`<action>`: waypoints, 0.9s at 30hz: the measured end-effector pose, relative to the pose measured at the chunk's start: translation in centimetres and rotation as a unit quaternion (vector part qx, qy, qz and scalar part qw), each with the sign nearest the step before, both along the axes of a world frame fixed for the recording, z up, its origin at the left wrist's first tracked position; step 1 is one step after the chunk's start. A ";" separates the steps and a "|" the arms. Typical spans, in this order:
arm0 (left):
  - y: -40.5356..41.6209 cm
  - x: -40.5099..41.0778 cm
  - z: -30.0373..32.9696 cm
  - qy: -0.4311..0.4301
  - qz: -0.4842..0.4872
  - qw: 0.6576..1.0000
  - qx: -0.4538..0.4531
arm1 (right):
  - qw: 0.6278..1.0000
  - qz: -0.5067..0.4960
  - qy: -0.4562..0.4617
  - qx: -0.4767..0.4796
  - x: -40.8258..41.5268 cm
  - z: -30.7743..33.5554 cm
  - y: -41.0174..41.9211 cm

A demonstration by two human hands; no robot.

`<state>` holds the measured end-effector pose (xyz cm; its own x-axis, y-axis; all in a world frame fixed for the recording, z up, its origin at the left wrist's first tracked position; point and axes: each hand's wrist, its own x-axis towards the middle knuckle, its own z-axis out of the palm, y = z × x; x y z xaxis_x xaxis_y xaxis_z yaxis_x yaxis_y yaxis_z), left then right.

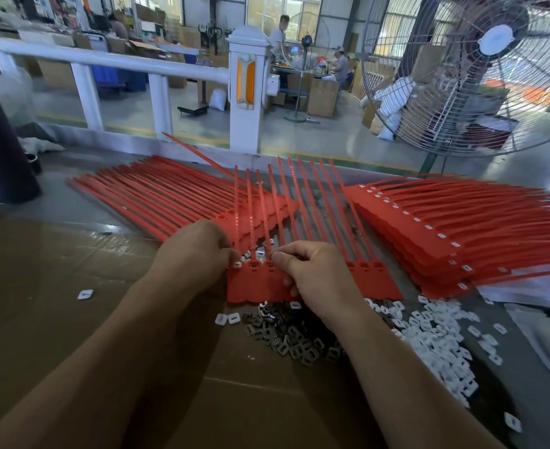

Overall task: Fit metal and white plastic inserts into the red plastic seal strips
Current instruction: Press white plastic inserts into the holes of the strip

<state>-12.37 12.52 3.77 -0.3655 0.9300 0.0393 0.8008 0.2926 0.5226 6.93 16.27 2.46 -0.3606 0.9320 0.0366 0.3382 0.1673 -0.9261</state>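
A joined row of red seal strips [257,283] lies in front of me, flat tags towards me and thin tails running away. My left hand [192,254] pinches the leftmost head of the row, where a white insert sits. My right hand [312,277] lies over the tags, and its fingertips pinch at a head socket near the row's middle. Dark metal inserts [286,338] are heaped just below the row. White plastic inserts [435,345] spread out to the right of them.
A stack of red strips [170,196] lies at the back left, and a fitted stack [461,234] fans out at the right. Brown cardboard [72,303] covers the table. A large fan [480,69] stands behind at the right, a white railing [105,59] beyond.
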 end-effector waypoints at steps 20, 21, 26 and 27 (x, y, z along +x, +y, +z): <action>0.1 0.6 -0.2 0.017 0.018 0.999 0.030 | 0.998 -0.003 0.056 -0.038 0.3 0.0 0.5; -0.1 0.6 -0.2 0.037 0.024 0.998 0.054 | 0.997 -0.003 0.060 -0.040 0.3 0.0 0.5; -0.1 1.4 0.2 0.009 -0.077 0.980 0.184 | 0.997 -0.001 0.077 -0.031 0.3 -0.2 0.5; 0.0 1.6 0.2 -0.001 -0.110 0.975 0.192 | 0.997 0.000 0.079 -0.024 0.3 -0.2 0.5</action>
